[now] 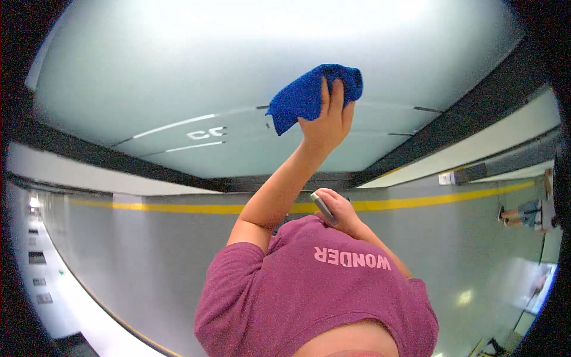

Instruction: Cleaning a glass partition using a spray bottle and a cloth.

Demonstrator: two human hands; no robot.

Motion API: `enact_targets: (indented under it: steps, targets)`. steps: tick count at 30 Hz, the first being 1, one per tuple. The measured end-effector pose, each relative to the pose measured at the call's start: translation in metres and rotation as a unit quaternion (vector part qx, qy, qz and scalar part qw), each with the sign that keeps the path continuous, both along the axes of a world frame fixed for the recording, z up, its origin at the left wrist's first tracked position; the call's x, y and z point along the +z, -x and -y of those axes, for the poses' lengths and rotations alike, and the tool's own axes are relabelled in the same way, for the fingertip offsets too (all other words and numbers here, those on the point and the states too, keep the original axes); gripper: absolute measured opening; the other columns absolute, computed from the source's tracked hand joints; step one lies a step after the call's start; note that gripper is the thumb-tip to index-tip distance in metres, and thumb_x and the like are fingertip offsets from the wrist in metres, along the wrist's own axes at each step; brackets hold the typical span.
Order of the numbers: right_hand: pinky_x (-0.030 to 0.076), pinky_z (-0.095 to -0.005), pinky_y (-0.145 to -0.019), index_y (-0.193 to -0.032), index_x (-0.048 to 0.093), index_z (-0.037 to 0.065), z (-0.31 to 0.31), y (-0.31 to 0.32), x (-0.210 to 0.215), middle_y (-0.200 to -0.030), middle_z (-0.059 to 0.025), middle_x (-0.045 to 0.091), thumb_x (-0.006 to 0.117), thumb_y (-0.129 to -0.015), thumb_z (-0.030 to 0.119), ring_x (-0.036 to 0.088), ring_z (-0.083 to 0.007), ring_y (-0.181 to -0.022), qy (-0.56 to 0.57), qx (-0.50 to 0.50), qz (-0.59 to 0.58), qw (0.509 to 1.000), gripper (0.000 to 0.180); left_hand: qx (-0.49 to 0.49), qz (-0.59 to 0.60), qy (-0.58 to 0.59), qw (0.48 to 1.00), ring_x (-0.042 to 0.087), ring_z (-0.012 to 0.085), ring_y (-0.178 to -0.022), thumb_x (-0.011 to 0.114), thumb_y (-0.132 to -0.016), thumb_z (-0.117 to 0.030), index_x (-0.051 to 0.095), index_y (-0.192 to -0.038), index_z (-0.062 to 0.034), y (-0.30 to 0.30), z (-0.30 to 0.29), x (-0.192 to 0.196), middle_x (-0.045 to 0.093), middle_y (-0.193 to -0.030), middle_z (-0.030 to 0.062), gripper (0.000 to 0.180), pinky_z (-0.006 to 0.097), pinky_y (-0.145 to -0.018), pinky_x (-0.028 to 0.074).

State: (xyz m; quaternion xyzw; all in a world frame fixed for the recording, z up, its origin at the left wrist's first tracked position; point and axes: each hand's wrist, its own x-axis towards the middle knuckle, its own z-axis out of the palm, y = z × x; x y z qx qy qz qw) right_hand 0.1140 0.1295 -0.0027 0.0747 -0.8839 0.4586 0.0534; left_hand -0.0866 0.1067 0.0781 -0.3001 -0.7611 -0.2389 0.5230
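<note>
A blue cloth [300,98] lies against a large pale, glossy panel [196,71] in front of me. My left hand [329,122] is closed on the cloth, with its fingers spread over the fabric and pressing it to the panel. White lines and printed marks run along the panel's lower part, left of the cloth. Held close to my chest, my right hand [338,209] grips a small flat grey object [323,208] with a pale edge. Its exact kind is hard to make out.
Dark frame bars [113,152] border the panel below and at the sides. Beneath it is a grey floor [148,250] crossed by a yellow stripe [172,208]. Another person [531,214] is far off at the right. A white wall [65,285] with small dark frames curves along the left.
</note>
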Motion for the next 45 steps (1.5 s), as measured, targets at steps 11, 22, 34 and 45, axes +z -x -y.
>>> enact_targets:
  steps: [11, 22, 34, 45]
  targets:
    - [0.047, -0.044, -0.094, -0.124, 0.05, 0.004, 0.035, -0.01, -0.009, -0.125, -0.0189, 0.053, 0.071, -0.078, 0.02, 0.054, -0.0402, -0.113, -0.022, -0.124, -0.009, 0.992, 0.053, -0.192, -0.036, 0.003, 0.981, 0.056, 0.0249, -0.098, 0.061, -0.083, -0.03, 0.063, -0.122, -0.0155, -0.035, -0.079, 0.017, 0.062, -0.108, 0.005, 0.042, 0.046, -0.087, 0.038]
    - [0.047, -0.0448, -0.094, -0.126, 0.049, 0.005, 0.002, -0.038, -0.036, -0.126, -0.0192, 0.053, 0.07, -0.079, 0.019, 0.054, -0.0405, -0.114, -0.021, -0.125, -0.022, 0.992, 0.053, -0.231, -0.044, 0.133, 0.963, 0.056, 0.0173, -0.102, 0.055, -0.081, -0.026, 0.068, -0.087, -0.0191, -0.054, -0.12, -0.046, 0.065, -0.095, -0.0047, 0.016, 0.04, -0.093, 0.036]
    - [0.048, -0.044, -0.092, -0.124, 0.05, 0.004, 0.002, -0.06, 0.016, -0.127, -0.0191, 0.054, 0.071, -0.078, 0.016, 0.055, -0.0403, -0.112, -0.006, -0.069, 0.0, 0.998, 0.052, -0.149, -0.047, 0.154, 0.976, 0.057, 0.0194, -0.095, 0.064, -0.073, -0.028, 0.067, -0.107, -0.024, -0.054, -0.027, -0.017, 0.064, -0.095, -0.0026, 0.035, 0.04, -0.09, 0.038]
    - [0.048, -0.0442, -0.09, -0.123, 0.052, 0.005, 0.042, -0.013, 0.024, -0.124, -0.0186, 0.055, 0.071, -0.077, 0.016, 0.056, -0.0407, -0.111, -0.015, 0.04, 0.021, 0.999, 0.051, 0.009, 0.123, 0.033, 0.992, 0.059, 0.0337, -0.108, 0.068, -0.082, -0.039, 0.061, -0.127, -0.0184, 0.012, 0.167, 0.0, 0.06, -0.128, 0.0119, 0.049, 0.052, -0.09, 0.041]
